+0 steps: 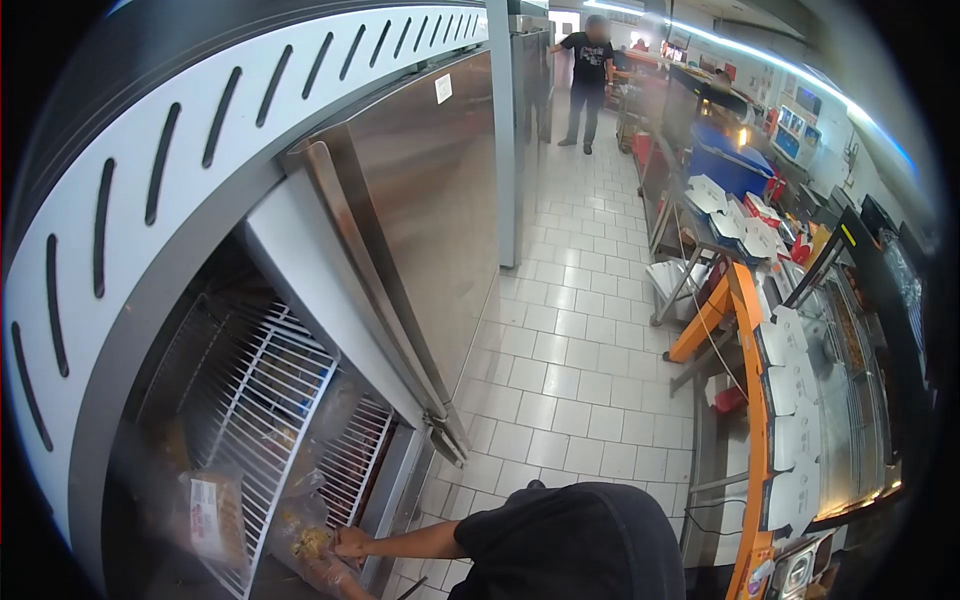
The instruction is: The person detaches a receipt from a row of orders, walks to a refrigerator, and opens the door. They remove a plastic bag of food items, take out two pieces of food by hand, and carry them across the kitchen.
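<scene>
Low in the opened fridge, my right hand (351, 544) reaches in from a dark sleeve, its fingers closed on a clear plastic bag (312, 543) of yellowish food. Just below it, what looks like my left hand (338, 578) is against the same bag. Plastic and blur cover its fingers, so its grip does not show. A white wire shelf (255, 400) slants beside the bag. On its near end lies a clear-wrapped, labelled pack (215, 520) of light brown food.
The steel fridge door (430, 200) stands at centre left. A tiled floor aisle (560, 350) runs back to a standing person (588, 80). An orange-framed counter (755, 420) with white cartons (790, 400) lines the right. A blue bin (725, 160) is farther back.
</scene>
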A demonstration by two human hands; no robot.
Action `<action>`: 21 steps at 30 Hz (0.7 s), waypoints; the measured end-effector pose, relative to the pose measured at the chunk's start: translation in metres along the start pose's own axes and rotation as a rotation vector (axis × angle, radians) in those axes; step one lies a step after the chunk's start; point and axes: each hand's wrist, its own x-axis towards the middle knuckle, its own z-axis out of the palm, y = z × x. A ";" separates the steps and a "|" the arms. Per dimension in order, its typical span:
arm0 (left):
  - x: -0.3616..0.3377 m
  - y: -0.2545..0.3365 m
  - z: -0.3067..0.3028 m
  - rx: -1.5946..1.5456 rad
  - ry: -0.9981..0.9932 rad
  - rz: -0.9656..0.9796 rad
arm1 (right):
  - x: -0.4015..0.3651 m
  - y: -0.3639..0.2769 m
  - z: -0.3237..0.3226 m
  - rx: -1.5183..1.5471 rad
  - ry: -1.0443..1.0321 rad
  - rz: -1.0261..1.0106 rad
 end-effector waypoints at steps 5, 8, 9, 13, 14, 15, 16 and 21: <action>0.005 -0.014 0.030 -0.038 0.011 0.008 | 0.024 0.013 0.013 -0.067 0.308 -0.202; 0.005 -0.026 0.051 -0.045 0.015 0.010 | 0.033 0.010 0.007 -0.129 0.378 -0.303; 0.007 -0.031 0.056 -0.104 0.050 0.066 | 0.037 0.009 0.006 -0.203 0.368 -0.349; 0.002 -0.036 0.055 -0.153 0.154 0.241 | 0.018 -0.002 -0.021 -0.128 0.084 -0.265; 0.000 -0.035 0.061 -0.150 0.156 0.237 | 0.002 -0.003 -0.030 0.048 0.064 -0.185; -0.005 -0.036 0.071 -0.241 0.136 0.249 | -0.014 0.000 -0.035 0.226 0.042 -0.099; -0.010 -0.034 0.081 -0.336 0.116 0.260 | -0.020 0.010 -0.044 0.282 -0.025 -0.087; -0.051 0.020 0.060 -0.327 0.010 0.357 | -0.041 0.070 -0.079 0.588 -0.008 -0.139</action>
